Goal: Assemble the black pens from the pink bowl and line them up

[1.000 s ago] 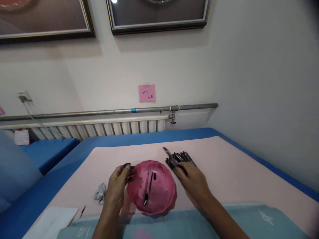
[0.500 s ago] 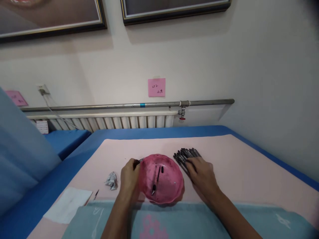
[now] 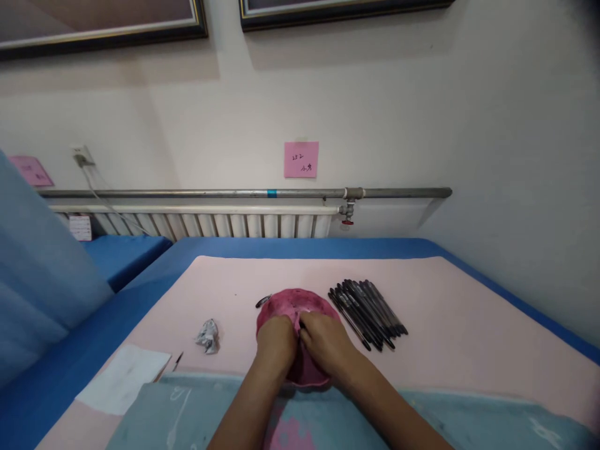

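Observation:
A pink scalloped bowl (image 3: 294, 299) sits on the pale pink sheet near the front edge. Both hands are inside it, side by side and touching. My left hand (image 3: 276, 340) covers the bowl's left half, fingers curled down. My right hand (image 3: 327, 344) covers the right half, its fingertips bunched against the left hand. What the fingers grip is hidden by the hands. A row of several black pens (image 3: 368, 307) lies just right of the bowl. A small dark piece (image 3: 263, 301) rests by the bowl's left rim.
A crumpled foil scrap (image 3: 207, 335), a thin dark refill (image 3: 178, 360) and a white paper (image 3: 122, 378) lie to the left. A teal towel (image 3: 187, 412) covers the near edge. Blue mattress, radiator and pipe (image 3: 244, 194) run along the wall behind.
My right hand left the pens and moved left into the bowl. My left hand moved from the bowl's left rim into it. The dark piece now lies by the rim.

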Demonstrator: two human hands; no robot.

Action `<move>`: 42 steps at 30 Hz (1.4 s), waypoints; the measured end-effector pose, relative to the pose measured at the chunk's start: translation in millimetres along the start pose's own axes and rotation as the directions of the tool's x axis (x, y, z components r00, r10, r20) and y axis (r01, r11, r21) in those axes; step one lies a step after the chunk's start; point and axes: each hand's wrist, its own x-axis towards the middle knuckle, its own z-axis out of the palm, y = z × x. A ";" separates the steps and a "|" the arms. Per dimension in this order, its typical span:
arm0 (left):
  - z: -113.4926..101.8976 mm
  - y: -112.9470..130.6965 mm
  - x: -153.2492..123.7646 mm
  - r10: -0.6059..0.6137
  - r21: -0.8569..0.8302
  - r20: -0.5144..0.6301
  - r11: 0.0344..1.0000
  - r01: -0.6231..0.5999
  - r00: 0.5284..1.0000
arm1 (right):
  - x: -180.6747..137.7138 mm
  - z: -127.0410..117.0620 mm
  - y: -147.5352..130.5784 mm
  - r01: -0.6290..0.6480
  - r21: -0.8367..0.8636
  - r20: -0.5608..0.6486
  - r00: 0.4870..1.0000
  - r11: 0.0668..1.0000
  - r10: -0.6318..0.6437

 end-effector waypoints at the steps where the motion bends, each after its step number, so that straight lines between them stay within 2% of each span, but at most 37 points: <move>1: -3.0 -1.3 -1.2 -0.007 -0.002 -0.009 1.000 0.007 1.000 | 4.0 2.7 -2.5 -0.011 0.009 0.007 1.000 1.000 0.011; 3: -10.3 -5.8 -5.1 -0.016 -0.035 -0.085 0.999 0.013 0.996 | 9.6 7.6 -5.0 -0.021 0.035 0.005 1.000 0.999 0.021; 5: -18.0 -12.6 -9.4 -0.024 -0.134 -0.226 0.991 -0.007 0.974 | 12.4 11.7 -4.5 -0.032 0.072 0.008 0.999 0.997 0.031; 7: -23.9 -20.5 -12.3 -0.039 -0.250 -0.298 0.968 -0.038 0.954 | 13.2 15.7 -2.5 -0.049 0.116 0.005 0.999 0.992 0.048; 12: -26.5 -33.9 -12.2 -0.122 -0.520 -0.286 0.853 -0.047 0.951 | 12.6 20.3 0.9 -0.096 0.271 -0.064 0.991 0.958 0.117; 15: -23.3 -33.9 -11.4 -0.109 -0.741 -0.223 0.665 -0.096 0.969 | 12.5 12.2 5.0 -0.113 0.405 -0.129 0.975 0.907 0.179; 17: -21.8 -31.5 -11.8 -0.038 -0.872 -0.141 0.478 -0.106 0.989 | 11.8 2.7 10.9 -0.110 0.525 -0.166 0.959 0.844 0.228; 18: -21.4 -30.1 -12.3 0.002 -0.913 -0.101 0.398 -0.094 0.995 | 11.1 -2.2 14.5 -0.102 0.620 -0.174 0.949 0.778 0.264; 20: -21.2 -27.4 -13.7 0.071 -0.950 -0.045 0.304 -0.065 0.996 | 9.2 -11.2 21.6 -0.056 0.839 -0.165 0.921 0.542 0.352; 21: -21.0 -26.3 -14.3 0.095 -0.953 -0.036 0.295 -0.062 0.995 | 8.2 -15.0 24.5 -0.015 0.916 -0.157 0.906 0.402 0.394; 22: -20.7 -25.5 -14.8 0.117 -0.948 -0.041 0.309 -0.076 0.992 | 7.3 -18.3 26.8 0.030 0.959 -0.154 0.891 0.282 0.428; 23: -20.2 -25.0 -15.1 0.137 -0.935 -0.060 0.339 -0.104 0.989 | 6.5 -21.2 28.3 0.072 0.977 -0.158 0.875 0.201 0.457; 26: -17.1 -24.6 -14.8 0.205 -0.870 -0.126 0.447 -0.207 0.971 | 4.8 -29.0 27.4 0.173 0.983 -0.183 0.839 0.068 0.512; 29: -13.6 -24.6 -13.5 0.236 -0.810 -0.163 0.523 -0.267 0.958 | 2.8 -35.5 21.2 0.275 0.946 -0.146 0.832 -0.170 0.535; 30: -12.8 -24.6 -13.2 0.240 -0.792 -0.169 0.544 -0.276 0.956 | 2.1 -37.2 18.8 0.292 0.931 -0.137 0.836 -0.220 0.531; 32: -12.1 -24.2 -13.0 0.243 -0.766 -0.177 0.574 -0.288 0.954 | 0.8 -39.5 14.7 0.298 0.925 -0.140 0.843 -0.234 0.520; 35: -12.7 -23.2 -13.6 0.248 -0.754 -0.179 0.587 -0.295 0.952 | -0.1 -40.4 12.1 0.297 0.933 -0.159 0.844 -0.201 0.512; 42: -13.7 -24.0 -14.1 0.229 -0.728 -0.184 0.621 -0.289 0.956 | 0.2 -38.5 16.6 0.322 0.928 -0.179 0.829 -0.190 0.530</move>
